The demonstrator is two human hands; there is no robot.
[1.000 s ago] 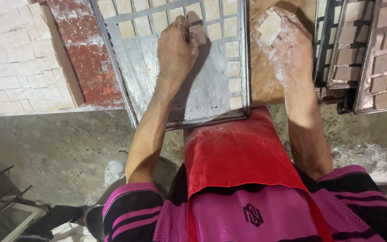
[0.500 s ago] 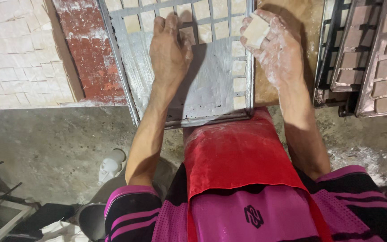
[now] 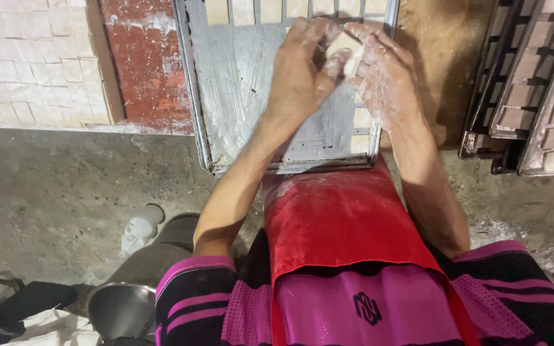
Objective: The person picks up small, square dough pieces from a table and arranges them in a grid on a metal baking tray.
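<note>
Small pale square block (image 3: 343,48) is clamped between left hand (image 3: 302,70) and right hand (image 3: 383,77), both pressed together over metal tray (image 3: 245,83), probably so piece is steadied. More pale squares (image 3: 360,131) are lined along tray edge. Red apron (image 3: 338,224) is dusted white.

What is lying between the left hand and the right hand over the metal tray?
In the head view, a small pale square block sits between the left hand and the right hand, which both touch it above the metal tray.
</note>
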